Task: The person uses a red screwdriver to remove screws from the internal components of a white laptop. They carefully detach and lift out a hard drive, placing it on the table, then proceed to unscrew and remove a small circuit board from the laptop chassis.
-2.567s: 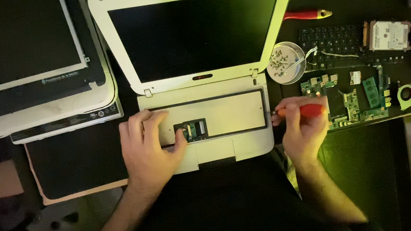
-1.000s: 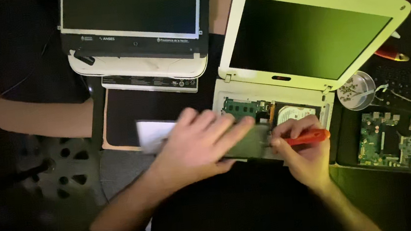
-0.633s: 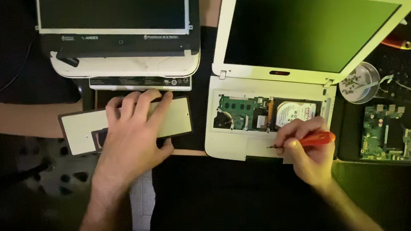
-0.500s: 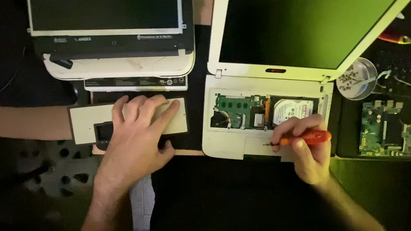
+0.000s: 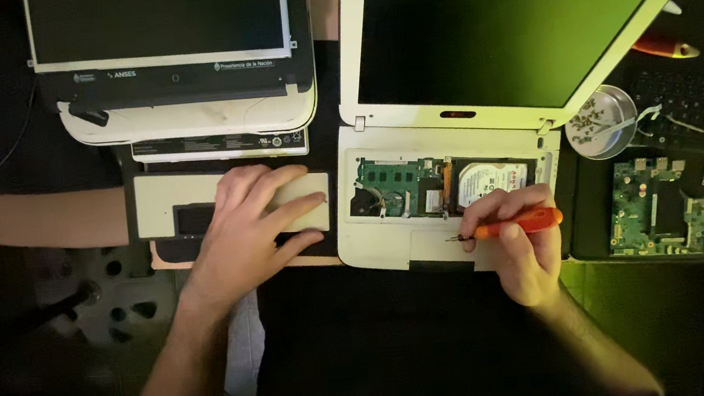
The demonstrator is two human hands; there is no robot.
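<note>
Head view: left hand (image 5: 253, 228) spread flat, palm down, pressing the cream keyboard-bay cover panel (image 5: 165, 216) onto the dark mat just left of the open white laptop (image 5: 449, 143). Right hand (image 5: 518, 239) curled around an orange-handled screwdriver (image 5: 514, 224), pinched between thumb and fingers, tip pointing left over the laptop's palm rest. Exposed in the open bay: green memory board (image 5: 393, 187) and silver hard drive (image 5: 493, 180), side by side. Farther left, a stack of other white laptops (image 5: 180, 77), screens dark. To the right, a small round dish of screws (image 5: 601, 111), a bare green circuit board (image 5: 668, 217) on a dark tray, a loose black keyboard (image 5: 692, 104) and a second red-handled tool (image 5: 665, 46) behind the lid.

To do this step well, probably best to: lay the panel flat and fully clear of the bay, inner side kept off grit; release only once settled; keep the screwdriver tip low and away from the exposed memory and drive; put any loose screws straight into the dish.

Against the frame of half a second ago: panel and left hand shifted slightly right and nearer the laptop's edge, fingers more splayed; right hand and screwdriver in much the same place. Against the oldest frame: cover off the bay, internals now bare.
</note>
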